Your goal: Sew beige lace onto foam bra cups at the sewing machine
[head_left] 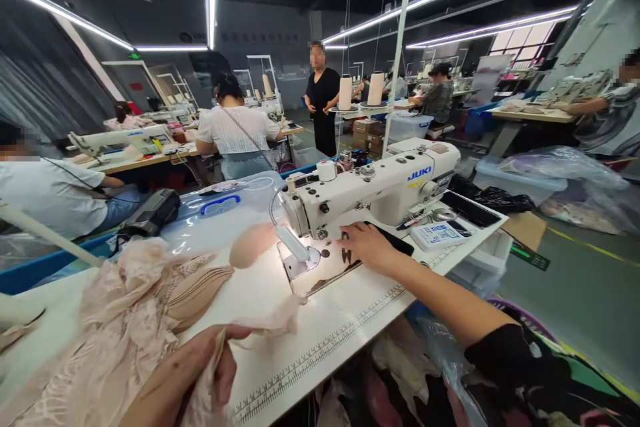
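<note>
garment factory, rows of sewing machines [380, 190], thread cones [345, 93]

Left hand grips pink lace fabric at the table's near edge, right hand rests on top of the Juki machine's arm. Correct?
Not quite. The left hand does grip the pink lace fabric at the near edge of the table. But the head view shows the right hand lying flat on the table bed beside the needle, below the machine, not on top of its arm.
</note>
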A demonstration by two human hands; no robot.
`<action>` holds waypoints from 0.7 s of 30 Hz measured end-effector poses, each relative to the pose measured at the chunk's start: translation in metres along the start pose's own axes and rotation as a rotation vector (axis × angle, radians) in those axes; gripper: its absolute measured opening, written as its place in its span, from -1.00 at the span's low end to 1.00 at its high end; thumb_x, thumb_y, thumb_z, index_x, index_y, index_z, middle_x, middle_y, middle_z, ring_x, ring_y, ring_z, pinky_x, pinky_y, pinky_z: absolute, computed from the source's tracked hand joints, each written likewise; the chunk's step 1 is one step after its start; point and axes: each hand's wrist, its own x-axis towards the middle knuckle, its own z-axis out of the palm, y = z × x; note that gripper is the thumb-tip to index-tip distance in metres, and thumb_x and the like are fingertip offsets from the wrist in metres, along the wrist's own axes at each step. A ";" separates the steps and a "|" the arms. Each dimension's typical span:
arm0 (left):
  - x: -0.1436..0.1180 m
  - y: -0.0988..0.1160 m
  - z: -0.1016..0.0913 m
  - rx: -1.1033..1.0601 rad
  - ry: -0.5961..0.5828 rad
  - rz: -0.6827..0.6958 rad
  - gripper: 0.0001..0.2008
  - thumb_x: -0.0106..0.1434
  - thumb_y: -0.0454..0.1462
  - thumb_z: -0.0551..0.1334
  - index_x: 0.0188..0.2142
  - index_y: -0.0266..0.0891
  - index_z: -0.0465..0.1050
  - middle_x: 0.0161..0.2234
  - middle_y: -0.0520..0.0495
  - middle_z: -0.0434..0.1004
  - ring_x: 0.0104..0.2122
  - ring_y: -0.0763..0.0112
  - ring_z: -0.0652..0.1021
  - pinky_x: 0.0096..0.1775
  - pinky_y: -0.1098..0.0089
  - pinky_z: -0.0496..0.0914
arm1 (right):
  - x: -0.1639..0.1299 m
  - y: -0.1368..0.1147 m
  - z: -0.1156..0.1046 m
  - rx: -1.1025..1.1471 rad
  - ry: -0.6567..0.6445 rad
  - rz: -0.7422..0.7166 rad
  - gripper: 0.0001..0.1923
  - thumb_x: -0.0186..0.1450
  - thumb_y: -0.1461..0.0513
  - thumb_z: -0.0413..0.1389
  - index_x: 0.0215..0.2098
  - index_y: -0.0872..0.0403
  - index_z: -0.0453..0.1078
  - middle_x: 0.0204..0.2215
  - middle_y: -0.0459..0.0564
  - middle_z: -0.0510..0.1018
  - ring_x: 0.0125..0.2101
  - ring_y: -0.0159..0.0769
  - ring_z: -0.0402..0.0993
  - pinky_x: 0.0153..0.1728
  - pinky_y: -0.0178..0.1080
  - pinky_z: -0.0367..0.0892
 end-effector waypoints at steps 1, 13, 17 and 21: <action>0.003 0.003 0.004 0.043 -0.038 -0.008 -0.46 0.17 0.17 0.37 -0.09 -0.19 0.63 -0.51 -0.01 0.50 -0.53 0.40 0.41 -0.53 0.48 0.31 | 0.001 0.008 0.001 -0.024 -0.027 -0.037 -0.66 0.33 0.47 0.08 -0.04 0.06 0.54 0.22 0.20 0.44 0.18 0.08 0.30 0.11 0.05 0.22; 0.028 -0.002 0.054 -0.123 -0.409 -0.005 -0.41 0.23 -0.05 0.45 0.18 -0.18 0.44 -0.22 -0.10 0.62 -0.32 0.36 0.59 -0.21 0.40 0.47 | -0.028 -0.057 0.020 0.183 -0.053 -0.119 -0.73 0.59 0.24 -0.27 -0.02 0.08 0.25 -0.44 -0.10 0.53 -0.47 -0.30 0.45 -0.39 -0.30 0.26; 0.031 -0.003 0.056 -0.129 -0.449 0.011 -0.48 0.25 -0.08 0.44 0.15 -0.18 0.48 -0.20 -0.10 0.60 -0.31 0.38 0.58 -0.22 0.42 0.46 | -0.031 -0.100 0.009 0.225 0.060 -0.302 -0.84 0.52 0.13 0.04 -0.06 0.05 0.32 -0.29 -0.03 0.59 -0.34 -0.26 0.50 -0.37 -0.29 0.18; 0.035 -0.008 0.065 -0.114 -0.471 0.010 -0.46 0.24 -0.07 0.44 0.15 -0.20 0.47 -0.23 -0.10 0.60 -0.35 0.37 0.57 -0.27 0.42 0.45 | -0.020 -0.123 0.018 -0.070 0.234 -0.365 -0.86 0.50 0.20 0.07 -0.23 0.05 0.39 -0.45 -0.08 0.53 -0.45 -0.27 0.42 -0.42 -0.22 0.03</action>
